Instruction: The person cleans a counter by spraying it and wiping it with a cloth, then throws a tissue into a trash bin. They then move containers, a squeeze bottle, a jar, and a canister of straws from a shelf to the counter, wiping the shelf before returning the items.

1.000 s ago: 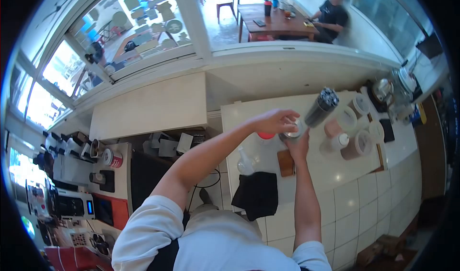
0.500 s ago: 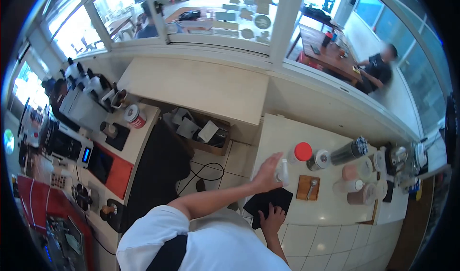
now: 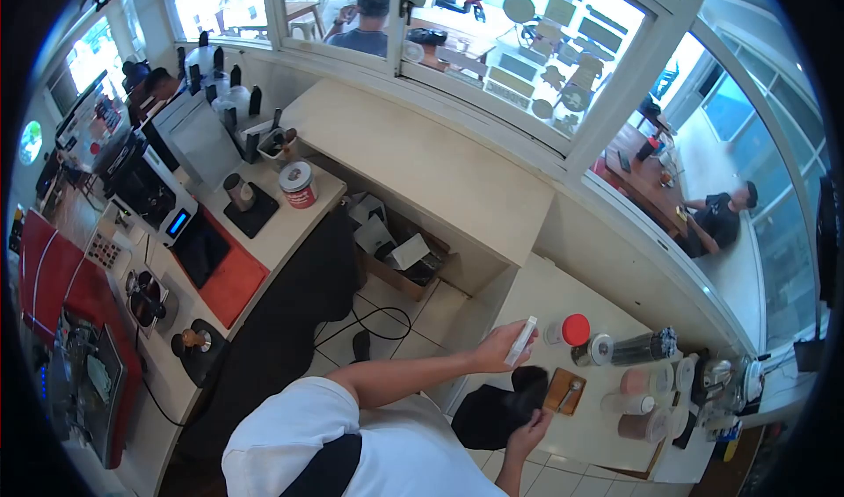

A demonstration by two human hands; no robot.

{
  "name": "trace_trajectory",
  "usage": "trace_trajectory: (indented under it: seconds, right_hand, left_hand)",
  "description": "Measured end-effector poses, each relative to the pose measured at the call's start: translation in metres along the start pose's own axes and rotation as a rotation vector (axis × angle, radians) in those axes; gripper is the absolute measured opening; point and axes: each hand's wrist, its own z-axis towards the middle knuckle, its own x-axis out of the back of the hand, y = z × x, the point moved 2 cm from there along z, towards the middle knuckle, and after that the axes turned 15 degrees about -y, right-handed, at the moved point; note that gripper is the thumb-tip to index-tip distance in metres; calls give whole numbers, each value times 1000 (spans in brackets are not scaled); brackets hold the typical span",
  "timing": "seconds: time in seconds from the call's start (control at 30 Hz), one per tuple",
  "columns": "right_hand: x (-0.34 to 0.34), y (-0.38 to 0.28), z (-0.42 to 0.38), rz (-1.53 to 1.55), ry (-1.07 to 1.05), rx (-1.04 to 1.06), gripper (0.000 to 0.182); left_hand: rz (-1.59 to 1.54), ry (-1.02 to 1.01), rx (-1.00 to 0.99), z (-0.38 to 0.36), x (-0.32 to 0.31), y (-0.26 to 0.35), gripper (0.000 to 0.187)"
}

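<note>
Our small clear spray bottle (image 3: 521, 341) is lifted above the bench (image 3: 527, 295), gripped in our left hand (image 3: 501, 349) with its long axis tilted up-right, while just near-right our right hand (image 3: 533, 424) clutches the black cloth (image 3: 492, 413).

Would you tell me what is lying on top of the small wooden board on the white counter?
A metal spoon lies on the wooden board, beside the black cloth held by the right hand. The board's near left corner is covered by the cloth.
</note>
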Motion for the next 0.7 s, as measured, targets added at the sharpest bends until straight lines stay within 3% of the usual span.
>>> trace_trajectory:
  seconds: [0.07, 0.17, 0.27, 0.47, 0.57, 0.7]
  right_hand:
    - [3, -2, 15, -40, 84, 97, 18]
    - [-8, -19, 40, 649, -85, -145, 25]
    - [-21, -113, 53, 1043, -273, -375, 25]
    - [-78, -135, 66, 844, -730, -164, 33]
    - [-106, -161, 69, 954, -595, -353, 41]
    - [-149, -192, 80, 1124, -568, -429, 48]
  left_hand:
    - [42, -53, -22, -12, 21, 10, 22]
    - [98, -123, 21, -36, 45, 29, 19]
    - [161, -121, 7, -54, 66, 45, 17]
    - [230, -91, 21, -81, 105, 57, 17]
    - [208, -25, -38, -83, 131, 59, 17]
    - [146, -32, -69, -79, 183, 81, 19]
